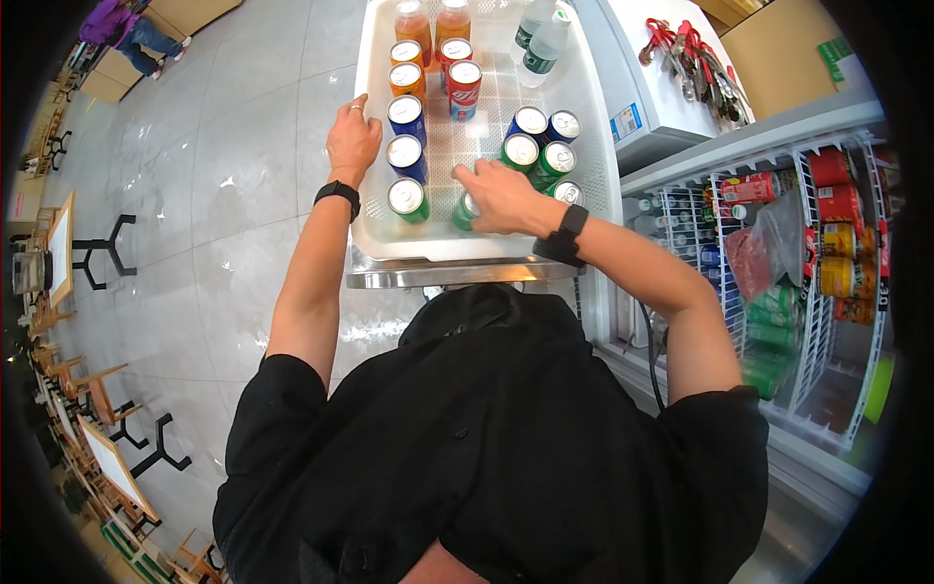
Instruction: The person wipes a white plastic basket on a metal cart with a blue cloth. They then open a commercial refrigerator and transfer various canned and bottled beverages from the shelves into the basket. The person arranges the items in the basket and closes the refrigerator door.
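A white plastic crate (602,168) with a perforated floor stands before me, holding upright drinks. My right hand (503,193) is at a green can (465,212) near its front edge, the fingers partly covering it; whether they grip it cannot be told. My left hand (352,139) is at the crate's left rim, with nothing seen in it. Along the left side stand a green can (408,201), blue cans (406,157), orange cans (406,79) and bottles of orange drink (414,29). Red cans (464,89) are beside them. More green cans (558,162) and blue cans (563,126) stand at the right, clear bottles (544,51) behind.
Under the crate is a metal cart edge (467,276). At the right, a chest freezer (737,139) holds cans in white wire baskets (803,219). Cutlery with red handles (693,58) lies on a white top. Tables (62,248) and a person (139,36) are at the left.
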Demonstrator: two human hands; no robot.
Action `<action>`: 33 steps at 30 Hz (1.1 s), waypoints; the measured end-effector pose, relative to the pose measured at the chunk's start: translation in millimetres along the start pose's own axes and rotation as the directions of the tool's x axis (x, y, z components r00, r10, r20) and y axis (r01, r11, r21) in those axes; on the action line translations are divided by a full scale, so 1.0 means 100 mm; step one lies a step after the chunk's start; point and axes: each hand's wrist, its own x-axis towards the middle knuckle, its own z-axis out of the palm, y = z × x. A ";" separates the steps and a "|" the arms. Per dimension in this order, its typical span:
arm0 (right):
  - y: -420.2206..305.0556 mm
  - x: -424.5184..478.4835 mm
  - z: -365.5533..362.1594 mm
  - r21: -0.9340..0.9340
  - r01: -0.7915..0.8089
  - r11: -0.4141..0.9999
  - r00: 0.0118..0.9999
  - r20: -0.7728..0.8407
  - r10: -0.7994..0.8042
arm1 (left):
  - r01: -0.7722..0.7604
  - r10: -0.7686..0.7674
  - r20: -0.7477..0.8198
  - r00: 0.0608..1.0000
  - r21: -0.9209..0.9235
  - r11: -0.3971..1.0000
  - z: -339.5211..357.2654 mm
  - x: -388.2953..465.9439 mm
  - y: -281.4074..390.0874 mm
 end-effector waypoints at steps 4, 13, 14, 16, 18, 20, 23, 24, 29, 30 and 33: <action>-0.18 0.16 0.10 0.054 0.119 0.991 0.993 -0.031 -0.118 | 0.010 -0.011 0.007 1.000 0.022 1.000 0.03 0.02 -0.03; 0.34 0.16 -0.32 -0.015 -0.020 1.000 0.993 -0.120 0.018 | -0.007 0.007 -0.009 1.000 0.007 1.000 0.04 0.00 -0.05; 0.44 0.10 -0.35 -0.153 -0.037 0.988 0.991 -0.130 0.017 | -0.015 0.015 -0.018 1.000 0.004 1.000 0.06 0.00 -0.07; 0.61 0.00 -0.36 -0.416 -0.071 0.906 0.989 -0.149 0.009 | -0.030 0.030 -0.038 0.999 0.002 1.000 0.10 0.01 -0.13; 0.79 -0.04 -0.21 -0.476 -0.021 0.879 0.980 -0.184 -0.076 | -0.021 0.021 -0.005 1.000 0.003 1.000 0.07 0.03 -0.06; 0.88 -0.03 -0.12 -0.525 0.009 0.851 0.962 -0.229 -0.151 | -0.013 0.013 0.009 1.000 0.013 1.000 0.05 0.03 -0.03; 0.86 0.01 -0.13 -0.577 0.058 0.815 0.920 -0.286 -0.268 | -0.016 0.016 -0.002 1.000 0.031 0.999 0.05 0.03 -0.03; 0.83 0.01 -0.17 -0.593 0.101 0.799 0.902 -0.284 -0.324 | -0.020 0.020 -0.008 1.000 0.031 0.999 0.05 0.02 -0.04; 0.61 0.03 -0.16 -0.552 0.273 0.788 0.936 -0.036 -0.350 | -0.022 0.022 -0.002 1.000 0.035 0.999 0.04 0.03 -0.04; 0.57 0.00 -0.14 -0.458 0.252 0.852 0.954 -0.028 -0.297 | -0.017 0.016 0.003 1.000 0.039 0.999 0.03 0.03 -0.02; 0.39 -0.05 -0.15 -0.189 0.167 0.968 0.986 0.057 -0.159 | -0.017 0.017 -0.005 1.000 0.051 0.999 0.03 0.01 -0.02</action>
